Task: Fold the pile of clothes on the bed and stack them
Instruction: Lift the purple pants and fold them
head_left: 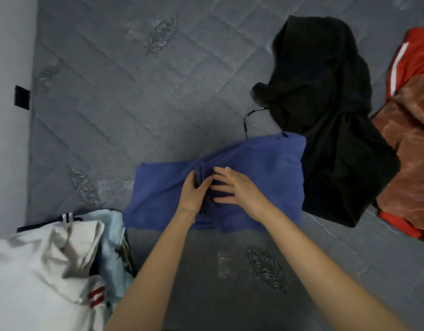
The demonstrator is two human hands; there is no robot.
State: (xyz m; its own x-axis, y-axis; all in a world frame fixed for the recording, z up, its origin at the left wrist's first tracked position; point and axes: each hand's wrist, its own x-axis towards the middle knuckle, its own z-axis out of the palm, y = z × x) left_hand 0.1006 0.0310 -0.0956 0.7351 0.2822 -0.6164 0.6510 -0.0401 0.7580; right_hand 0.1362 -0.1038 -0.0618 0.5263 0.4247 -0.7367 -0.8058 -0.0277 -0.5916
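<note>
We have the blue cloth [258,163] spread on the bed [134,91], near its front edge and about midway across. Both our hands are on its middle. Our left hand [194,191] curls its fingers and thumb round a bunched fold of the blue cloth and grips it. Our right hand [232,187] lies just beside the left, fingers straight and spread, pressing flat on the cloth. A black garment [325,111] lies crumpled to the right, its lower part touching the blue cloth's right edge. Farther right, a rust fleece [411,149] lies partly over a red garment [413,56] with a white stripe. At the lower left, just beside the blue cloth, sits the pile [39,271]: a white piece on top, a pale blue one [113,237] beside it. A wall [8,115] with a black plate [21,97] runs along the bed's left side.
</note>
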